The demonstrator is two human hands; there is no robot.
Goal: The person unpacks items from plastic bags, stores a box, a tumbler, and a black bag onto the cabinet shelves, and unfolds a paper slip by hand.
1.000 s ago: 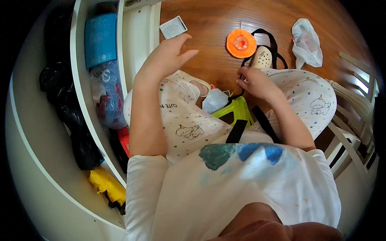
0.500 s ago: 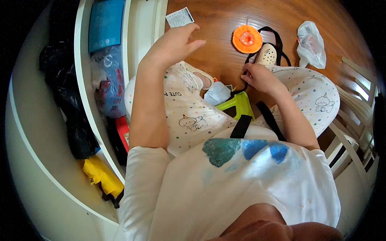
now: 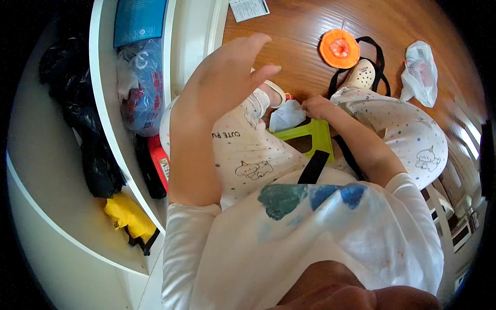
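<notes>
My left hand (image 3: pixel 230 75) is raised over my left leg near the drawer edge, thumb and fingers apart, holding nothing. Low between my legs, my right hand (image 3: pixel 318 107) has its fingers bent at the right edge of a whitish plastic bag (image 3: pixel 287 116); whether they grip it is hidden. The bag lies against a lime-green frame-like item (image 3: pixel 321 135). A black strap (image 3: pixel 313 168) runs from there toward my shirt. Beyond my right hand lie a round orange item (image 3: pixel 339 48) with a clear-wrapped centre and a black strap loop (image 3: pixel 382 62) around my cream clog (image 3: pixel 361 75).
At the left, open drawers (image 3: pixel 108 111) hold black plastic bags (image 3: pixel 85 134), a blue box (image 3: pixel 139 20), a clear bag with red items (image 3: pixel 142 93) and a yellow item (image 3: pixel 130 216). A printed paper (image 3: pixel 249 9) and a white bag (image 3: pixel 419 74) lie on the wooden floor.
My right hand has moved from the black strap down to the whitish bag. My left hand has lifted away from the printed paper. The camera view has shifted.
</notes>
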